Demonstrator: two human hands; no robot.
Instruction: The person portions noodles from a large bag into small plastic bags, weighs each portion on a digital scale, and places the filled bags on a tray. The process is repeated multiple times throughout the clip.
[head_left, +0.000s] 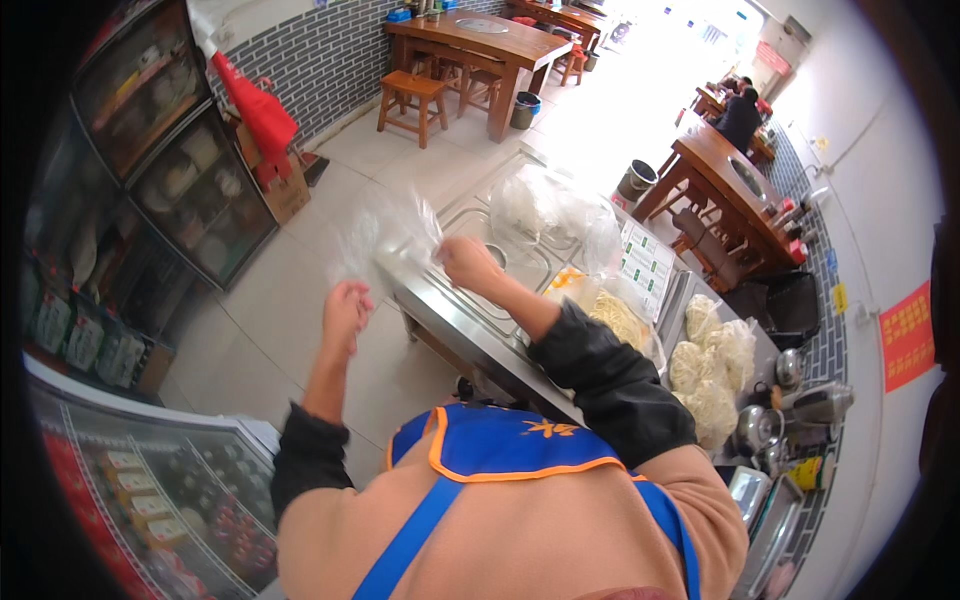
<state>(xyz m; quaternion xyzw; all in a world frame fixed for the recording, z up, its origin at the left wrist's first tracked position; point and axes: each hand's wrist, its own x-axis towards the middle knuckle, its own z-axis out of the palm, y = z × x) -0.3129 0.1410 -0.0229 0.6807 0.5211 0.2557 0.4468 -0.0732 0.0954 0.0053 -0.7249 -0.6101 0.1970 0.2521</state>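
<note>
A clear thin plastic bag (361, 234), blurred, spreads in the air between my hands at the left end of the stainless steel counter (409, 270). My left hand (346, 315) pinches its near edge, out over the floor. With curled fingers my right hand (466, 264) grips the bag's other side above the counter edge. Behind my right hand sits a heap of clear plastic bags (536, 202); what they hold is unclear. Close to my right forearm lies an opened bag of pale noodles (619, 319).
Several bagged noodle bundles (705, 367) and metal pots (757, 427) stand to the right. A printed flat box (643, 262) lies beyond the noodles. Glass display fridges (172, 480) line the left. Wooden tables (480, 37) stand farther off, with a seated person (739, 120) at the back.
</note>
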